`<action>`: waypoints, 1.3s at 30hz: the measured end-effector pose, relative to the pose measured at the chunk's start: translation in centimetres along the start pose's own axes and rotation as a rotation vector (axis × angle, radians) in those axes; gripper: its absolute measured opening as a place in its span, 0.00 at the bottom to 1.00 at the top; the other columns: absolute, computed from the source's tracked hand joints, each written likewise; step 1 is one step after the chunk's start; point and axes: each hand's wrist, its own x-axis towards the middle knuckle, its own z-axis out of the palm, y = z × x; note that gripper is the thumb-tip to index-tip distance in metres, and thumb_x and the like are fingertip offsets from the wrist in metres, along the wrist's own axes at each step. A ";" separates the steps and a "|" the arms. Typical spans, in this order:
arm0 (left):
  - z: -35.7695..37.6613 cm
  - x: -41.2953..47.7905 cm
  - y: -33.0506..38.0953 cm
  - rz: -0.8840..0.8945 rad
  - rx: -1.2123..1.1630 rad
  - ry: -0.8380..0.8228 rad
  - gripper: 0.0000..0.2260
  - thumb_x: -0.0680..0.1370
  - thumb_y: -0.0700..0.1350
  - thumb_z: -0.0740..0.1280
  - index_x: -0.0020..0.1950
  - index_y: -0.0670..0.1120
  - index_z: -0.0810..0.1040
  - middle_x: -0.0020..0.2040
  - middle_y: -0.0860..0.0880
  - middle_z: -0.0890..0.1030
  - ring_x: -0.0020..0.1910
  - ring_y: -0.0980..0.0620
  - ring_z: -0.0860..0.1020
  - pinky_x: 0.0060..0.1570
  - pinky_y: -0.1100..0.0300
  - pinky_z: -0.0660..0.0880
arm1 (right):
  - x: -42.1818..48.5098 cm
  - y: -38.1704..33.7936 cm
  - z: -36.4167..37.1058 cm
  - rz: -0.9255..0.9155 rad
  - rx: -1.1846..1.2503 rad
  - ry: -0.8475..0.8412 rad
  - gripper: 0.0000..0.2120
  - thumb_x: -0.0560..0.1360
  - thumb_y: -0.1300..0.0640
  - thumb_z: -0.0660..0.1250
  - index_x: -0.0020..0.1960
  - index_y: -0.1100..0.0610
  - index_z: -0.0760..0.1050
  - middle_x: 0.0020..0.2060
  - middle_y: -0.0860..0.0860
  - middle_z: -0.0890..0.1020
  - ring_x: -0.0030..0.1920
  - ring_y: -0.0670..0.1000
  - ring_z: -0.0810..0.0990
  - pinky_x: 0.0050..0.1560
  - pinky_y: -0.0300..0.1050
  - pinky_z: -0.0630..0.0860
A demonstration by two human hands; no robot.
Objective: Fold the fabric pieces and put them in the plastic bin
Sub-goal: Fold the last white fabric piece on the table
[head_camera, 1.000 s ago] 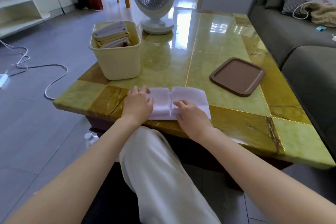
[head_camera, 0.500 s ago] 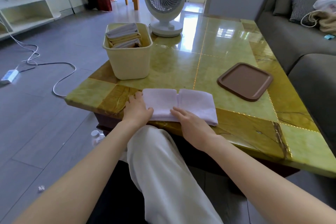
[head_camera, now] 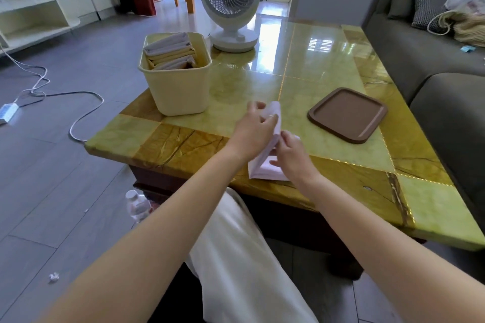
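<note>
A pale lilac fabric piece (head_camera: 265, 169) lies at the near edge of the green marble table (head_camera: 328, 60), its left half lifted up and over toward the right. My left hand (head_camera: 253, 134) grips that raised half, its top edge showing above my fingers. My right hand (head_camera: 291, 151) pinches the fabric at the fold, pressing the lower half onto the table. The cream plastic bin (head_camera: 181, 92) stands at the table's left, apart from both hands. Several folded pieces, lilac and tan, stand packed inside it.
A brown tray (head_camera: 347, 114) lies right of my hands. A white desk fan (head_camera: 231, 2) stands behind the bin. A grey sofa (head_camera: 430, 60) runs along the table's right side. A water bottle (head_camera: 137, 206) and a white cable (head_camera: 78, 123) lie on the floor at left.
The fabric lay flat with both hands at its near edge. My left hand has since lifted the left half and swung it rightward over the other half; my right hand moved to the fold.
</note>
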 end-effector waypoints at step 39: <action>-0.3 2.8 -7.7 0.157 0.949 -0.292 0.22 0.81 0.51 0.55 0.75 0.51 0.58 0.73 0.47 0.63 0.70 0.45 0.62 0.68 0.49 0.62 | 4.7 -0.5 -7.0 0.331 -0.364 -0.011 0.09 0.68 0.56 0.66 0.34 0.56 0.66 0.31 0.53 0.65 0.34 0.52 0.64 0.37 0.46 0.61</action>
